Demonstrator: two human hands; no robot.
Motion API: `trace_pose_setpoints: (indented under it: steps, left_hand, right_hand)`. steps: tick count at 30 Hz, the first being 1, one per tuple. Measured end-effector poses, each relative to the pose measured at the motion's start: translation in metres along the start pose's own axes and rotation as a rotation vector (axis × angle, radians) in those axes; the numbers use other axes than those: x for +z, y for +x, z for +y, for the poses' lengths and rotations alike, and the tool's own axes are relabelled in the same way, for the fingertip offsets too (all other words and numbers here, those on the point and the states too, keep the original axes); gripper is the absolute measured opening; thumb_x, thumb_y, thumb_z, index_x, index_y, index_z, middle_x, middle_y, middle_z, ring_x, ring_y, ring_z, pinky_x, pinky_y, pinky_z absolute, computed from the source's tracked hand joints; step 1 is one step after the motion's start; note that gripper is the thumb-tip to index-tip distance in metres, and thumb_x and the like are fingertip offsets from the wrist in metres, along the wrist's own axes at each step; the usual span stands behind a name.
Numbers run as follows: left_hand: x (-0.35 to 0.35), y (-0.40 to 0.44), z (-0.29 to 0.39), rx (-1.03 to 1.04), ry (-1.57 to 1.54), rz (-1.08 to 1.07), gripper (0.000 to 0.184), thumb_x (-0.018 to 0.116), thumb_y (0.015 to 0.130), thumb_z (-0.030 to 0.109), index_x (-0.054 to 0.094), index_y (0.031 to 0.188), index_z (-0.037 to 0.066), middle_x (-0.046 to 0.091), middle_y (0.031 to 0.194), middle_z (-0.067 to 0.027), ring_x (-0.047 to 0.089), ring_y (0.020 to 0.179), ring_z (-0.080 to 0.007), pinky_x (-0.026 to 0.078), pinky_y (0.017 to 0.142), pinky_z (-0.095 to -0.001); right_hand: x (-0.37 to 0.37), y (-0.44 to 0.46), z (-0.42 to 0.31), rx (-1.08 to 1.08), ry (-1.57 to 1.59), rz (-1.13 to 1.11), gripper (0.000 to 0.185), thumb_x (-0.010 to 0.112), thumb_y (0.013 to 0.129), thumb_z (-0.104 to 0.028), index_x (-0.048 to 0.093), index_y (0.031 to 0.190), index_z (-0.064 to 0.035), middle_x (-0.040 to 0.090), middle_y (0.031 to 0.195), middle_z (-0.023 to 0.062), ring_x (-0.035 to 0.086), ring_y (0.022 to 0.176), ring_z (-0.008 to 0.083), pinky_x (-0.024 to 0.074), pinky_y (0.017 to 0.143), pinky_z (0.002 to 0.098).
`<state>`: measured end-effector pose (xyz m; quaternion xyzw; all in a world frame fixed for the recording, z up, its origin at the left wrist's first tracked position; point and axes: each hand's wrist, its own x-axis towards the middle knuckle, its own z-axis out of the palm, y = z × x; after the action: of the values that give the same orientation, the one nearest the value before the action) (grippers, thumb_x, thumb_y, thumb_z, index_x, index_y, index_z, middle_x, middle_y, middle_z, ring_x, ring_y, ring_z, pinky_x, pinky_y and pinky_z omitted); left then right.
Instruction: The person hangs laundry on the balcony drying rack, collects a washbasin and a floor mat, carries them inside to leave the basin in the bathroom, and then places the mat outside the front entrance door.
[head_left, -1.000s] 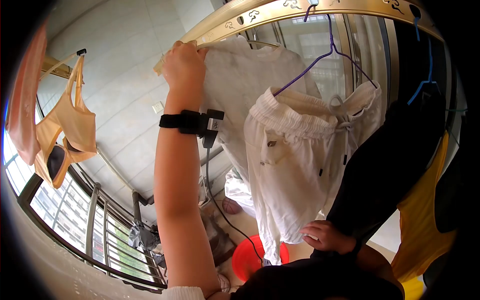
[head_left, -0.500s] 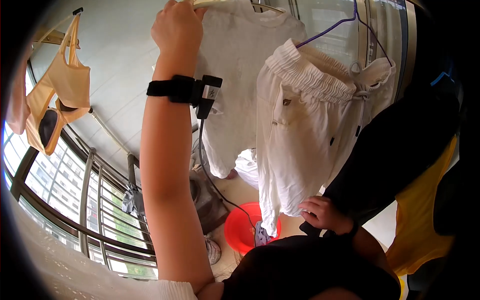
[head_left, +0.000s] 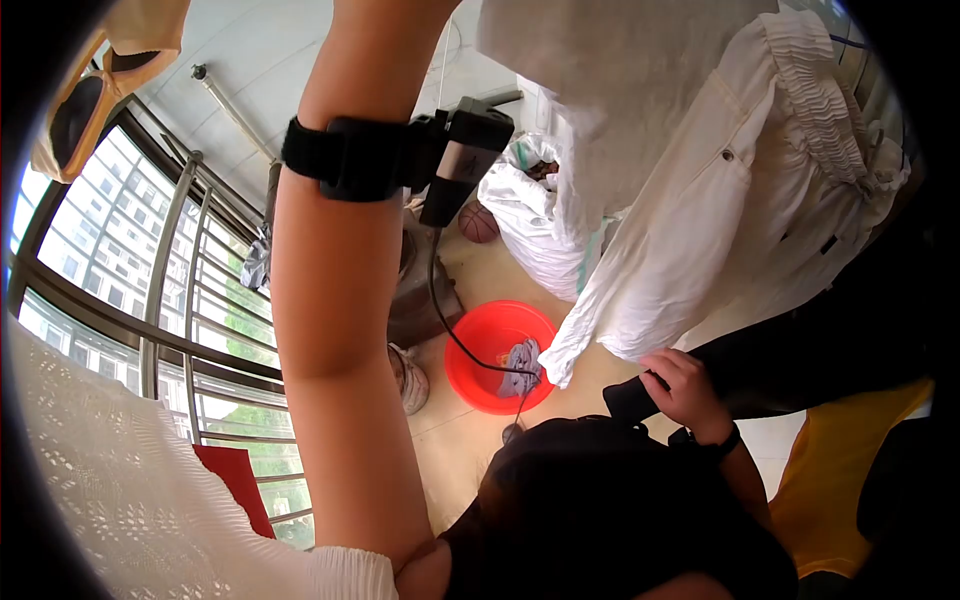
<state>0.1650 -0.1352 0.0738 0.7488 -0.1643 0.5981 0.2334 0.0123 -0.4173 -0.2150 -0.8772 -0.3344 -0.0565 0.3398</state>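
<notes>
white trousers [head_left: 710, 225] hang just beside your nearer right hand [head_left: 692, 396], long axis running from upper-right waistband [head_left: 812, 110] to lower-left cuff [head_left: 562, 366]; can't tell if that hand's bent fingers grip anything, and your left hand is out of frame.

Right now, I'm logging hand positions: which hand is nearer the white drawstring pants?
Right. The right hand is beside the lower hem of the white drawstring pants, touch unclear; the left hand is beyond the picture's top edge.
</notes>
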Motion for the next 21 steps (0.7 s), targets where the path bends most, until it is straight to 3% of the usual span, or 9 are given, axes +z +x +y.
trace_pose_setpoints:
  steps: [1,3,5,7,8,10,12,15,21]
  left_hand:
    - [-0.014,-0.016,-0.006,-0.123,-0.195,-0.087,0.048,0.049,0.086,0.04,0.051,0.115,0.001,0.06,0.088,-0.0182,0.059,0.082,-0.0246,0.049,0.07,-0.0349]
    - [-0.036,-0.074,-0.031,-0.345,-0.021,-0.229,0.031,0.052,0.087,0.033,0.062,0.099,0.006,0.052,0.064,-0.0041,0.043,0.059,-0.0076,0.036,0.057,-0.022]
    - [-0.037,-0.149,-0.074,-0.347,-0.032,-0.236,0.035,0.051,0.088,0.032,0.059,0.105,0.002,0.059,0.083,-0.0073,0.052,0.07,-0.012,0.042,0.066,-0.0241]
    - [-0.049,-0.249,-0.12,-0.828,-0.183,-0.483,0.034,0.051,0.087,0.032,0.058,0.104,0.002,0.06,0.095,-0.0103,0.057,0.08,-0.0175,0.044,0.07,-0.0284]
    - [-0.064,-0.284,-0.115,-1.431,-0.432,-0.479,0.038,0.049,0.088,0.036,0.057,0.107,0.005,0.059,0.099,-0.0072,0.056,0.083,-0.0158,0.044,0.072,-0.0284]
    - [-0.093,-0.395,-0.128,-2.169,-0.962,-0.129,0.035,0.042,0.09,0.039,0.055,0.105,0.01,0.06,0.096,-0.0025,0.056,0.084,-0.0155,0.043,0.081,-0.0332]
    - [-0.119,-0.499,-0.114,-2.574,-0.909,0.374,0.03,0.04,0.09,0.034,0.053,0.101,0.009,0.059,0.094,-0.002,0.056,0.081,-0.0174,0.042,0.08,-0.0355]
    - [-0.149,-0.614,-0.061,-2.697,-0.521,0.515,0.025,0.045,0.087,0.03,0.052,0.104,0.012,0.057,0.095,-0.0008,0.052,0.08,-0.0148,0.041,0.08,-0.0349]
    - [-0.181,-0.77,0.02,-2.875,-0.335,0.625,0.031,0.051,0.085,0.029,0.048,0.109,0.01,0.054,0.096,-0.0045,0.051,0.084,-0.0191,0.045,0.075,-0.0388]
  right_hand:
    - [0.008,-0.001,0.001,-0.007,0.019,-0.019,0.014,0.06,0.074,-0.007,0.058,0.087,-0.0019,0.059,0.082,0.0135,0.058,0.074,0.0309,0.0475,0.065,0.0363]
    - [0.025,-0.006,0.0,0.025,0.09,-0.158,0.011,0.059,0.075,-0.007,0.058,0.085,-0.003,0.059,0.081,0.0128,0.058,0.073,0.0301,0.0474,0.064,0.036]
    - [0.048,-0.016,0.007,0.01,0.103,-0.189,0.007,0.057,0.075,-0.005,0.058,0.082,-0.004,0.059,0.08,0.0117,0.058,0.073,0.0294,0.0472,0.063,0.0367]
    - [0.066,-0.027,0.013,0.075,0.128,-0.327,0.006,0.055,0.075,-0.004,0.058,0.081,-0.0048,0.059,0.081,0.0111,0.058,0.074,0.029,0.0471,0.063,0.0372]
    - [0.077,-0.035,0.019,0.086,0.143,-0.346,0.009,0.052,0.076,-0.003,0.058,0.081,-0.0054,0.059,0.078,0.0107,0.058,0.072,0.0295,0.0471,0.062,0.0376]
    - [0.094,-0.043,0.032,0.101,0.173,-0.417,0.01,0.051,0.076,-0.002,0.058,0.082,-0.0043,0.06,0.077,0.0115,0.059,0.071,0.0296,0.0475,0.061,0.0369]
    - [0.112,-0.052,0.047,0.105,0.215,-0.482,0.012,0.05,0.076,-0.001,0.059,0.084,-0.0032,0.061,0.074,0.0122,0.06,0.069,0.03,0.0481,0.06,0.0362]
    - [0.137,-0.063,0.065,0.155,0.23,-0.584,0.011,0.051,0.075,-0.003,0.059,0.082,-0.0058,0.061,0.075,0.011,0.059,0.069,0.0302,0.0473,0.06,0.038]
    - [0.178,-0.098,0.099,0.154,0.256,-0.758,0.01,0.052,0.08,-0.009,0.059,0.086,-0.0044,0.06,0.075,0.0125,0.059,0.07,0.0297,0.0474,0.06,0.0377]
